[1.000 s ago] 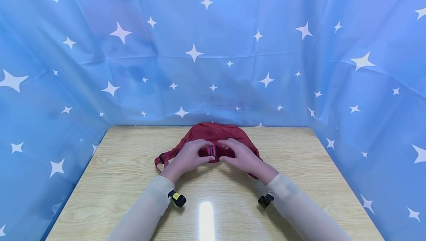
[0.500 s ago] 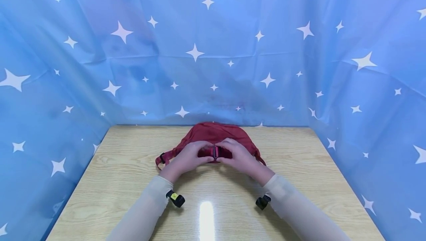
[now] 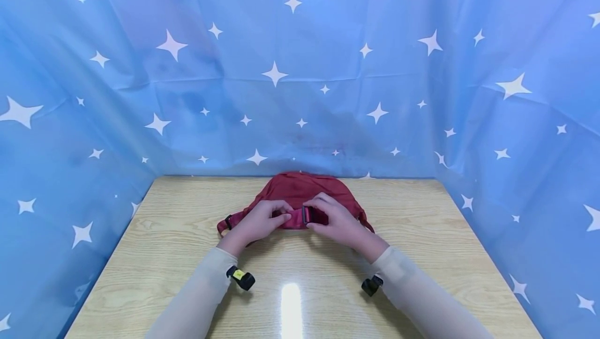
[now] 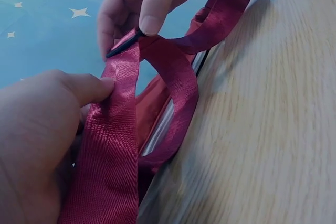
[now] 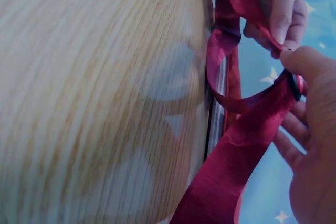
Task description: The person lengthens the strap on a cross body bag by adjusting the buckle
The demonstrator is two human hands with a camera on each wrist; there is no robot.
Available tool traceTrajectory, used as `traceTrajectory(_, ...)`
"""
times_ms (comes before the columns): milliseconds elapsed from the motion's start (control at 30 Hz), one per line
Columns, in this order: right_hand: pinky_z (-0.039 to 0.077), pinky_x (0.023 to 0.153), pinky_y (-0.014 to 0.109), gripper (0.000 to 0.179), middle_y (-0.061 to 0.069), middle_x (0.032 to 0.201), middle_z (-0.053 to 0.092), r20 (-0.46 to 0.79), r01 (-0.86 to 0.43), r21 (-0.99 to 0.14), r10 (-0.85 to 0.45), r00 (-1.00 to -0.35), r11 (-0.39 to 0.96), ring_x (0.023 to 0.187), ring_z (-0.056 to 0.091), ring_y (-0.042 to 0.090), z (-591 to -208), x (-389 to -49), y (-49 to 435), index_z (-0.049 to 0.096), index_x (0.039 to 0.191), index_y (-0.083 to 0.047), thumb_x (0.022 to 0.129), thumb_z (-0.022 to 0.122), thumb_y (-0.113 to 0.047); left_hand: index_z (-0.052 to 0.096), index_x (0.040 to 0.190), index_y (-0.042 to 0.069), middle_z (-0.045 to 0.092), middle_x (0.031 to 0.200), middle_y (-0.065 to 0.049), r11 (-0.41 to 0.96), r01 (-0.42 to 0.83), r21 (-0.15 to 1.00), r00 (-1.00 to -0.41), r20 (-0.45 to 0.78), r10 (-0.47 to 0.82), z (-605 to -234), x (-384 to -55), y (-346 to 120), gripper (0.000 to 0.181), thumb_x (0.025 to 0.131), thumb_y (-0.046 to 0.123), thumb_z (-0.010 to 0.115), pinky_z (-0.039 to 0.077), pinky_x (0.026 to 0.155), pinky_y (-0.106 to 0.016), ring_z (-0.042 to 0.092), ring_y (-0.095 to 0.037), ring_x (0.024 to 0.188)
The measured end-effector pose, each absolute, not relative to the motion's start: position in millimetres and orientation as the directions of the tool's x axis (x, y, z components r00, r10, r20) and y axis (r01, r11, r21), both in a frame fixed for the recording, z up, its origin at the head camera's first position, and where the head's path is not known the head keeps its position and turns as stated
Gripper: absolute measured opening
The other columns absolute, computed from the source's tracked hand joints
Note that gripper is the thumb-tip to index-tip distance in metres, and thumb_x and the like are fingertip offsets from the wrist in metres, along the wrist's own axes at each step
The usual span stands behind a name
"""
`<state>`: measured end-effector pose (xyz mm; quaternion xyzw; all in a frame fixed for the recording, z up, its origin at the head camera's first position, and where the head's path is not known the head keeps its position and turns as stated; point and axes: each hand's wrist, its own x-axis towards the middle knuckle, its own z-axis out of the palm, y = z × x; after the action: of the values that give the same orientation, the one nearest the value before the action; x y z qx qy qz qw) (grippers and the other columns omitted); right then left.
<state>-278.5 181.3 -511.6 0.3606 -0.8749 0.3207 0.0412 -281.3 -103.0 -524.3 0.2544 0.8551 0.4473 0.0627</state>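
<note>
A dark red bag (image 3: 300, 185) lies at the back of the table, a belt-like strap running across its front. My left hand (image 3: 257, 223) pinches the red strap (image 4: 113, 145) between thumb and fingers, left of a black slider buckle (image 3: 305, 214). Thumb and fingers of my right hand (image 3: 338, 222) grip that buckle (image 5: 294, 85) by its edges. In the left wrist view a slack loop of strap hangs behind the stretch I hold. Part of the bag's front is hidden behind my hands.
The wooden table (image 3: 187, 266) meets a blue star-patterned curtain (image 3: 300, 94) at its back and sides. Left of my left hand lies a strap end with another black buckle (image 3: 228, 222). A black wrist camera (image 3: 244, 279) sits on each sleeve.
My left hand has slid left, from beside the buckle onto the strap, so more strap shows between the hands. My right hand shifted slightly, then stayed at the buckle.
</note>
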Motion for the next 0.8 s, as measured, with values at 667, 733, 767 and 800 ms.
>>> traceTrajectory(667,0.057,0.104,0.042,0.051,-0.006,0.134,0.064,0.289,-0.676,-0.522,-0.638,-0.714,0.520,0.124,0.059,0.013,-508,-278,177,0.070,0.145,-0.020,0.097,0.090,-0.021,0.077,0.110,0.023,0.071,0.096,0.011,0.453,0.412,0.791,-0.841,0.138,0.524,-519,-287,-87,0.006,0.110,0.019,0.072,0.052,0.082,-0.034,0.061,-0.011,0.084)
traceTrajectory(733,0.057,0.105,0.042,0.052,-0.006,0.134,0.065,0.297,-0.680,-0.518,-0.636,-0.712,0.520,0.124,0.059,0.013,-508,-278,176,0.070,0.145,-0.021,0.097,0.090,-0.021,0.077,0.111,0.023,0.071,0.097,0.011,0.449,0.409,0.794,-0.840,0.135,0.526,-518,-287,-86,0.006,0.110,0.019,0.072,0.052,0.082,-0.034,0.061,-0.011,0.085)
traceTrajectory(767,0.057,0.105,0.042,0.052,-0.006,0.134,0.065,0.304,-0.682,-0.517,-0.634,-0.711,0.517,0.124,0.060,0.013,-508,-278,176,0.070,0.144,-0.021,0.097,0.090,-0.021,0.077,0.112,0.022,0.071,0.097,0.010,0.450,0.409,0.794,-0.839,0.134,0.527,-518,-288,-86,0.006,0.110,0.019,0.072,0.052,0.082,-0.034,0.061,-0.011,0.084)
traceTrajectory(800,0.057,0.105,0.042,0.052,-0.006,0.134,0.065,0.309,-0.684,-0.516,-0.633,-0.710,0.516,0.123,0.060,0.013,-508,-278,177,0.071,0.144,-0.021,0.097,0.090,-0.021,0.077,0.114,0.022,0.072,0.099,0.010,0.453,0.404,0.794,-0.841,0.128,0.525,-518,-288,-86,0.007,0.110,0.020,0.072,0.053,0.083,-0.034,0.062,-0.011,0.086)
